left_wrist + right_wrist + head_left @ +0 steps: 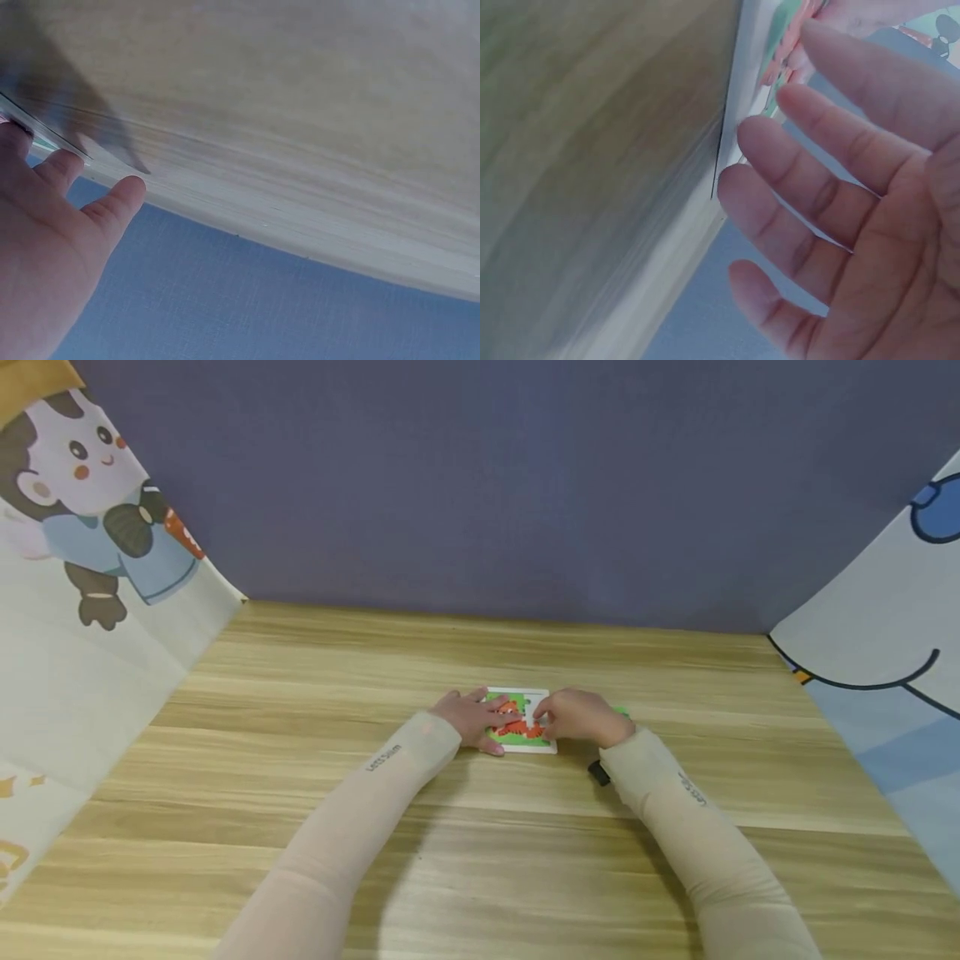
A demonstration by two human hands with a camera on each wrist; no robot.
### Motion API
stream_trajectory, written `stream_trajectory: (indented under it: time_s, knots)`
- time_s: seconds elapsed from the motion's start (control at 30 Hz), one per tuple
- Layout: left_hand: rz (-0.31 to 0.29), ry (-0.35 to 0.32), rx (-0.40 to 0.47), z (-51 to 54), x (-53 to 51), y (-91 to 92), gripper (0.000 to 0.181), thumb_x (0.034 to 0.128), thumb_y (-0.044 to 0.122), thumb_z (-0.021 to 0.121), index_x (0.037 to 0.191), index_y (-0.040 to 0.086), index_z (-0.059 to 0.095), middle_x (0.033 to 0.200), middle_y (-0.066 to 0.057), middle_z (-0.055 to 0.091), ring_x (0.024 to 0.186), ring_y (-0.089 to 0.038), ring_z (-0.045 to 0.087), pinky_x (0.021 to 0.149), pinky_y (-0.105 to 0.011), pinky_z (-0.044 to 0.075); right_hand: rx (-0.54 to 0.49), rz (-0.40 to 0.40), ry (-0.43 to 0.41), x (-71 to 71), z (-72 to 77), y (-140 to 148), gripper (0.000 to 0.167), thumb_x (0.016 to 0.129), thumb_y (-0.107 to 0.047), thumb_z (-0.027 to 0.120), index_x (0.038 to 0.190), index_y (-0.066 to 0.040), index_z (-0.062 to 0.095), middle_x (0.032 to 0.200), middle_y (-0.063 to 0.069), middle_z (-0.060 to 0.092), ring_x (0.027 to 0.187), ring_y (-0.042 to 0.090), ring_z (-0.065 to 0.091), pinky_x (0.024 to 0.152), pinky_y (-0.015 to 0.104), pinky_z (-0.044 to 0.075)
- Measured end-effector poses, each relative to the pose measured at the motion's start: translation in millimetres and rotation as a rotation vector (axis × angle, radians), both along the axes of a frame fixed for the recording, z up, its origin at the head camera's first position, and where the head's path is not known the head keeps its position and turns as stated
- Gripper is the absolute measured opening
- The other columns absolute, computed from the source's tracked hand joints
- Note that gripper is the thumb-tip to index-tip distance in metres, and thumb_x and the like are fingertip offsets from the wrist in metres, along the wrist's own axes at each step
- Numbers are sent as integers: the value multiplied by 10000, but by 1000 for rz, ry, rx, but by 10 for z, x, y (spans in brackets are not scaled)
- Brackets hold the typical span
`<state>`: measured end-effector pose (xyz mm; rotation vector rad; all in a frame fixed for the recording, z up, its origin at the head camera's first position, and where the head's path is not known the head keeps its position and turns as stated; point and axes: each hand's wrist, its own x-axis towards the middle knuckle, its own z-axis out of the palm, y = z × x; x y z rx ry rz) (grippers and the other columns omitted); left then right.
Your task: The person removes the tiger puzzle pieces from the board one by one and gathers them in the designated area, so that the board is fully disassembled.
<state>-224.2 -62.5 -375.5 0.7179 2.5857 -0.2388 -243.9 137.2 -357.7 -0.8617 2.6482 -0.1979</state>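
1. Puzzle (528, 749): one flat piece, orange figure on green, pale border; lies on the table (480, 868) between the two hands, in the middle of the scene. A white patch without picture shows at its far right.
2. Left hand (472, 720): fingers spread and mostly straight, laid across the puzzle's left part, holding nothing in a grip.
3. Right hand (581, 714): fingers bent, thumb and forefinger apart at the puzzle's right side, by the white patch. Whether a loose part is pinched there cannot be told.
4. Green item (621, 712): just beyond the right hand, mostly hidden; kind not determinable.
5. Handling, as judged: light, thin, fairly stiff; smooth face, likely to slide if pushed sideways. Small parts would be easily knocked askew. Best hold: flat fingers on the border, fingertips at the rims of single parts.
6. Edges and room: bare table near and far of the puzzle, and broad stretches left and right beyond the arms. Blue-grey wall (480, 485) closes the far edge; printed cloth (112, 685) stands left, another printed panel (840, 610) right. Tightest spot: the gap between the hands.
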Motion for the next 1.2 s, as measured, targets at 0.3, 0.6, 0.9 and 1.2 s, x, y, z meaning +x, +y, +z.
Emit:
stream_trajectory:
  time_s: [0.3,0.6,0.9,1.2]
  knots:
    - [-1,-10,21,33,-6,-7,736,891,654,419,1516,453,87,1594,129,-3,1464,-223,25,1145,-515,147,50,35,17,3,25,-53,286,820,-112,703,1103,-71,716,941,37,663,748,146,545,660,326,491]
    - [0,-11,30,30,-19,-9,738,887,654,427,1516,452,99,1595,126,8,1463,-226,33,1144,-515,150,75,-27,-19,0,32,-91,292,820,-113,708,1111,-82,705,999,59,658,765,166,543,674,348,489]
    - [-13,-4,12,-48,-56,-9,752,871,673,429,1511,463,95,1592,133,6,1462,-230,49,1139,-515,173,11,-64,-49,34,29,-55,270,823,-113,709,1088,-81,668,822,22,602,694,160,505,607,309,437]
    - [-4,-8,19,-42,-45,-2,740,878,659,433,1510,470,97,1592,143,0,1463,-221,42,1144,-512,157,-143,-95,-34,42,3,13,73,899,-90,629,967,-68,634,717,9,558,578,124,419,553,267,368]
